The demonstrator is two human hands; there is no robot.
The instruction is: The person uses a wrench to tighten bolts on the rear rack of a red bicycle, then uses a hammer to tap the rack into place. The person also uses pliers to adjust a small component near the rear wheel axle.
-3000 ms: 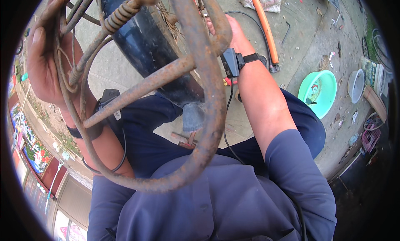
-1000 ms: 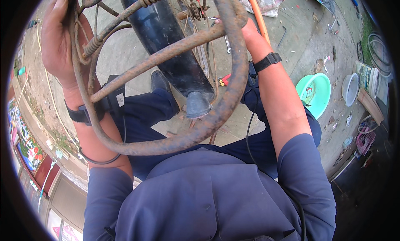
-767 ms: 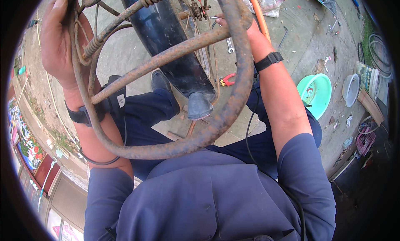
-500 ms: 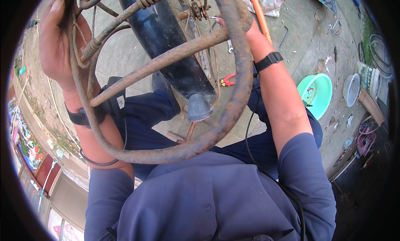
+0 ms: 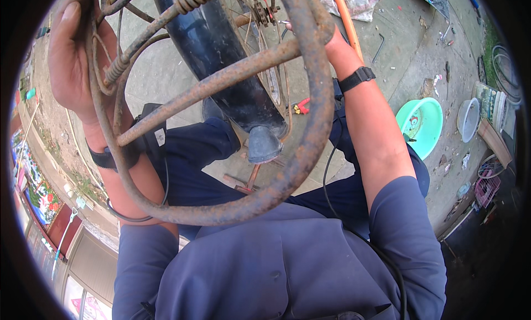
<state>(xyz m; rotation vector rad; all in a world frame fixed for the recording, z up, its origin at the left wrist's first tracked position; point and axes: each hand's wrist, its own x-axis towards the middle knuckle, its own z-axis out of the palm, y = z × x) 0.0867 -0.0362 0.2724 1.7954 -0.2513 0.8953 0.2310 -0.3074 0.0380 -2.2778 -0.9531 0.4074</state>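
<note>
A rusty bicycle rear rack with a coiled spring crosses the view in front of both hands. Under it runs a black mudguard ending in a rubber flap. My left hand is closed round the left side of the rack, thumb up; its fingers are partly hidden behind the bars. Past the rack's right side, beside the wheel and chain, my right hand is mostly covered by the rack tube. Its fingertips pinch a slim silver metal piece, whose kind I cannot make out.
Red-and-yellow-handled pliers lie on the ground past the mudguard. To the right are a hex key, a green basin and a grey bowl. An orange tube rises beyond my right hand. A black cable hangs over my lap.
The rack has shifted slightly left and down in view, and my left hand has moved a little left with it. The right hand stays by the chain. A spanner on the ground is now hidden.
</note>
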